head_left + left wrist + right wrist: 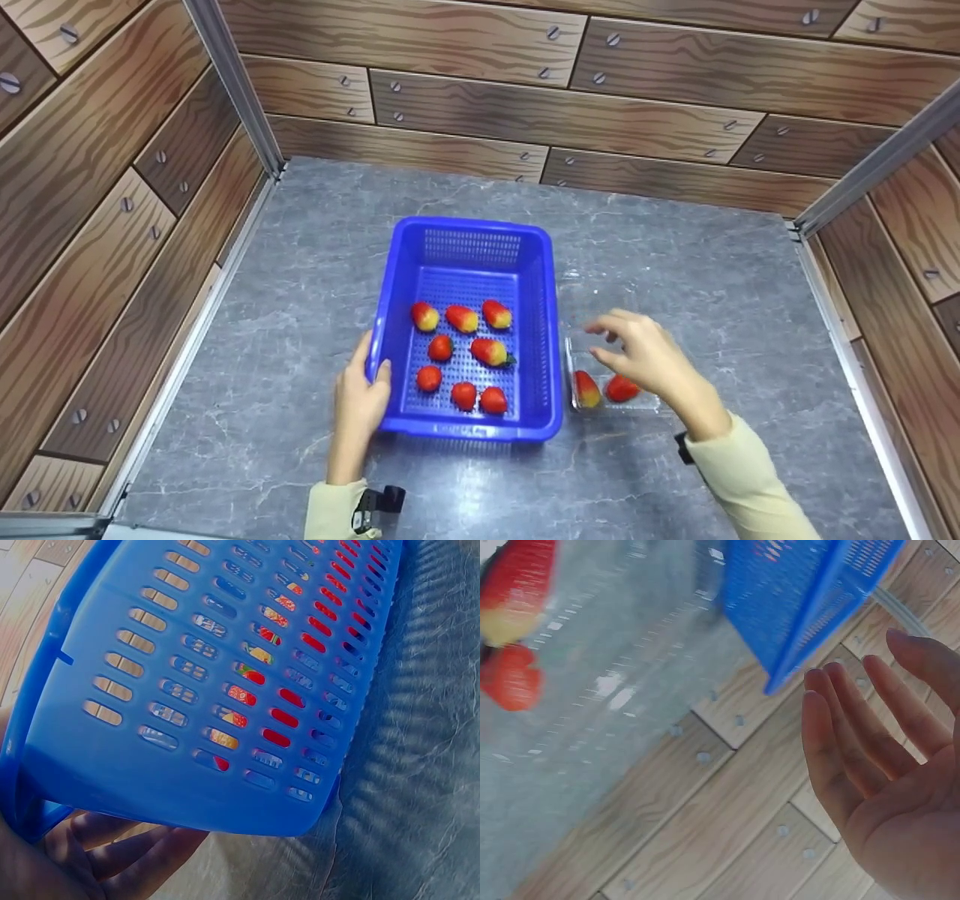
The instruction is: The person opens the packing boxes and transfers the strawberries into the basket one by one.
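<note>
A blue plastic basket [555, 322] stands on the grey surface with several red and red-yellow strawberries [462, 319] spread over its perforated floor. My left hand [361, 394] grips the basket's left rim, thumb over the edge; in the left wrist view its fingers [142, 855] lie outside the slotted wall. To the basket's right sits a clear plastic box [637, 409] with two strawberries [622, 388] visible at its near side. Over this box hovers my right hand [649, 352], fingers loosely bent and nothing between them; the right wrist view shows its bare palm [907, 817].
Wood-patterned panels [450, 97] wall in the back and both sides, joined by metal corner posts [232, 82]. Grey marbled surface [300, 247] extends around the basket and box. The clear box's far part is faint and hard to make out.
</note>
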A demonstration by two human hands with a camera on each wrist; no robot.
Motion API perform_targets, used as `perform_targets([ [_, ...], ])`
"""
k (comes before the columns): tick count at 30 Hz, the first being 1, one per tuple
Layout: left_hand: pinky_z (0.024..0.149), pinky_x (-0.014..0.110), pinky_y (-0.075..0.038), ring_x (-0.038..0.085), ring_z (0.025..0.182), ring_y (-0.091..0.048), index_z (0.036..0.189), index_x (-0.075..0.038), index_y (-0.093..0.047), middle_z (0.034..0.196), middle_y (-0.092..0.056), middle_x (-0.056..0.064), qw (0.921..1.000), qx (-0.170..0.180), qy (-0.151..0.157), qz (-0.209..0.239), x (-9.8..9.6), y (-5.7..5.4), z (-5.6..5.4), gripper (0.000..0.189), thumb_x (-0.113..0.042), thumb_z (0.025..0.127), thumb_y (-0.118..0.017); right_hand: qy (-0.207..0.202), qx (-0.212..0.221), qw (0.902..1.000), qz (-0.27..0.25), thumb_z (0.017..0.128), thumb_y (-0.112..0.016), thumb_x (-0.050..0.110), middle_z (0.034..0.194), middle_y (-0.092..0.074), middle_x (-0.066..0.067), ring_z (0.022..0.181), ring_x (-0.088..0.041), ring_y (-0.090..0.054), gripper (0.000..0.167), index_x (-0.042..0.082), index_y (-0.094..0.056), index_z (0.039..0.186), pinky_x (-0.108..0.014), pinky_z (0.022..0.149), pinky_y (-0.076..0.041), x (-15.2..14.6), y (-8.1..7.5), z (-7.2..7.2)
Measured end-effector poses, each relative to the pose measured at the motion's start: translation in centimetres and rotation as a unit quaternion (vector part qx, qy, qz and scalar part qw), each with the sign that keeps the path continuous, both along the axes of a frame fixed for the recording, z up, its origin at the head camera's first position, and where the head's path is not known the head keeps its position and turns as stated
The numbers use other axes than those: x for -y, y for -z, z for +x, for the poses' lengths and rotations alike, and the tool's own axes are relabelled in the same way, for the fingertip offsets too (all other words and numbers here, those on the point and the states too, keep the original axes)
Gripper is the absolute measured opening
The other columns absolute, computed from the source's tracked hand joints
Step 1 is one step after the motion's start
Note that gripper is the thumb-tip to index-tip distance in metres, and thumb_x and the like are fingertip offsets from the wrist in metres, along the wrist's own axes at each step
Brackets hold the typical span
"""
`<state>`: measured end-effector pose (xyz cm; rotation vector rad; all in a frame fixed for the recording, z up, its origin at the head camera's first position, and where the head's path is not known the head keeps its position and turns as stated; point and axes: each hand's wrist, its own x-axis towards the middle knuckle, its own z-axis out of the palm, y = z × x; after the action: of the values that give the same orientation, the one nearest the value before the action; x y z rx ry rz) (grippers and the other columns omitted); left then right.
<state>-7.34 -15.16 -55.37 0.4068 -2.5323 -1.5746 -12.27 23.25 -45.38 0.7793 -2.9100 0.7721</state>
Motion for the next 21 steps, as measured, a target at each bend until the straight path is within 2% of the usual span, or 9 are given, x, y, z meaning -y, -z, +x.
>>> perform_targets([
  [6,0.103,0.058,-0.042,0.045,0.119,-0.056,0.149,-0.01,-0.046,0.134,-0.057,0.026,0.9999,-0.015,-0.005,-0.007,0.1,-0.1,-0.1,0.059,-0.006,0.092,-0.061,0.037,0.035,0.9987,0.006,0.077,-0.079,0.004,0.104,-0.07,-0.009,0.089,-0.028,-0.066,0.031,0.004,-0.072,0.107,-0.044,0.075,-0.058,-0.8,3.0,1.6],
  [10,0.101,0.057,-0.043,0.045,0.118,-0.058,0.147,-0.007,-0.048,0.13,-0.06,0.026,0.9995,-0.028,-0.009,-0.013,0.1,0.0,-0.1,0.058,-0.006,0.091,-0.063,0.059,0.048,0.9969,0.02,0.076,-0.08,0.008,0.107,-0.067,-0.009,0.087,-0.029,-0.066,0.037,0.006,-0.071,0.112,-0.044,0.072,-0.057,-0.8,5.0,2.3],
  [15,0.101,0.057,-0.043,0.045,0.117,-0.058,0.146,-0.007,-0.049,0.13,-0.06,0.027,0.9994,-0.031,-0.01,-0.015,0.1,0.1,0.0,0.057,-0.007,0.091,-0.063,0.072,0.034,0.9961,0.04,0.073,-0.083,0.012,0.107,-0.064,-0.009,0.088,-0.027,-0.062,0.046,0.007,-0.07,0.118,-0.046,0.073,-0.056,-0.6,7.0,2.7],
  [21,0.102,0.058,-0.042,0.046,0.118,-0.057,0.148,-0.008,-0.047,0.132,-0.058,0.027,0.9997,-0.019,-0.007,-0.012,0.0,0.0,0.0,0.059,-0.007,0.091,-0.063,0.074,0.041,0.9959,0.032,0.072,-0.083,0.005,0.103,-0.062,-0.013,0.082,-0.025,-0.058,0.045,0.002,-0.069,0.115,-0.045,0.072,-0.054,-0.2,8.5,2.8],
])
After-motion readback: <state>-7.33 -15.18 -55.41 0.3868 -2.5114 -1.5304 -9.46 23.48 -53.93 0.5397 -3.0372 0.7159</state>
